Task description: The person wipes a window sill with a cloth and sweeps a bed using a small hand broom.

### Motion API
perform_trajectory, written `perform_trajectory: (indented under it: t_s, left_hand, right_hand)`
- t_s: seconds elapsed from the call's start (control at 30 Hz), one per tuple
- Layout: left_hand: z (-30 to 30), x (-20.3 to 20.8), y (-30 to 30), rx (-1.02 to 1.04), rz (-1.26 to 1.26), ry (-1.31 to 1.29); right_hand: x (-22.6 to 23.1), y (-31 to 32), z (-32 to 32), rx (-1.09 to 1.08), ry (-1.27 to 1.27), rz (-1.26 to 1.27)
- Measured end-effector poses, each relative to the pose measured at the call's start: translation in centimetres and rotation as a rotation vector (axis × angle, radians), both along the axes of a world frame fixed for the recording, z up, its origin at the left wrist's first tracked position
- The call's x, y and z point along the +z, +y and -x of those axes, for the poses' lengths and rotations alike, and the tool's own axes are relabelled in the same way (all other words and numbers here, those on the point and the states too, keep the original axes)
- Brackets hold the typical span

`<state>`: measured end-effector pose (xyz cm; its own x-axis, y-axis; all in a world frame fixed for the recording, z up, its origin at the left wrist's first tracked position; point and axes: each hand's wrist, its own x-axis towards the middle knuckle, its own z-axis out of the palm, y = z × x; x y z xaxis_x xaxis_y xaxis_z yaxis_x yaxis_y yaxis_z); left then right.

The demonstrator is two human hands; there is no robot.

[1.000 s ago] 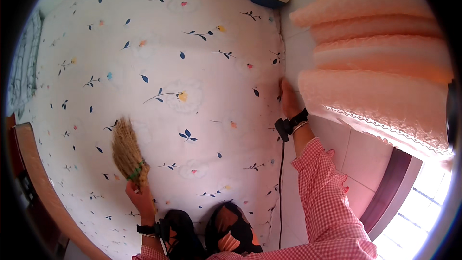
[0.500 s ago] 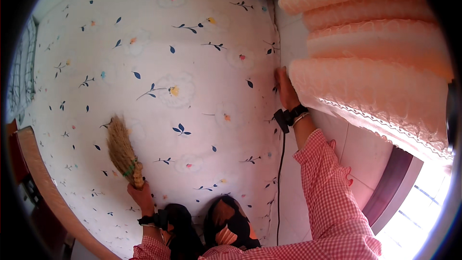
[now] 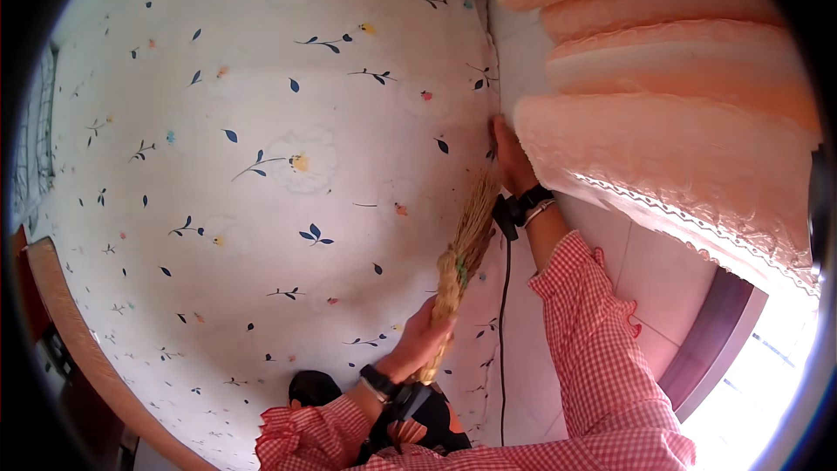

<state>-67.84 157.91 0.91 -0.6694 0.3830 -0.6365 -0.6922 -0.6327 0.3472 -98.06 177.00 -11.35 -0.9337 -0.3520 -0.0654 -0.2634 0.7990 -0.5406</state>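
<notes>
A white sheet strewn with small flowers and dark leaves [image 3: 340, 113] fills most of the view, and along its right side runs a pale tiled surface [image 3: 649, 270] with a peach lace-edged curtain [image 3: 663, 148] spread over it. Red-checked sleeves [image 3: 602, 358] come in from below. The straw hand brush [image 3: 471, 227] has swung across from the left part of the sheet to its right margin — bristles pointing up and away, just beside the right hand — so the work appears to have shifted from the open sheet to its border. The left hand [image 3: 420, 344] is wrapped around the brush handle. The right hand [image 3: 514, 161] stays at the sheet's edge, between it and the curtain; I cannot tell whether its fingers grip any cloth. A thin black cable [image 3: 503, 340] hangs from the dark device [image 3: 506, 218] at the right wrist, and the bristles reach close to it.
</notes>
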Motion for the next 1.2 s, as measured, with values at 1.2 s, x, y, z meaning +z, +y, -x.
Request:
perform_trajectory:
  t_s: [1.2]
  left_hand:
    - [12.9, 3.8, -10.4, 0.818, 0.461, -0.049]
  right_hand:
    - [-1.4, 2.0, 0.1, 0.0, 0.363, -0.163]
